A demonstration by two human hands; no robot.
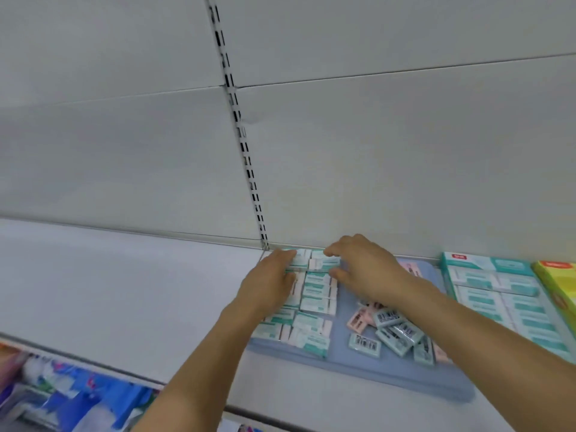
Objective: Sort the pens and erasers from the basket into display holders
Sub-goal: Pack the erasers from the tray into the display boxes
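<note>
Reaching over a white shelf (pixel 124 291), both hands work at the far left part of a flat blue tray (pixel 389 374) that lies on it. On this tray the white and teal erasers (pixel 316 289) are laid in rows, close one to another, from the back wall to the front edge. The left hand (pixel 271 282) rests with straight fingers on the left side of these rows, the fingertips touching the erasers nearest to the back; it holds nothing. The right hand (pixel 364 269) is above the right side of the same rows, its fingers curled down, and the forefinger and thumb seem to pinch one teal eraser (pixel 325 262) in the back row, though the picture is blurred there and the grip is not fully clear. To the right of the rows, on the same tray, a loose heap of grey-blue erasers (pixel 392 333) with barcodes lies mixed with some pink erasers (pixel 358 321), partly under the right forearm. Just beside the tray, on the right, stands an open teal display box (pixel 498 294) filled with more white and teal erasers, and a yellow-green box (pixel 559 285) is next to it at the edge. Below the shelf, at the left bottom corner, blue packages (pixel 78 400) are seen, too blurred to tell.
</note>
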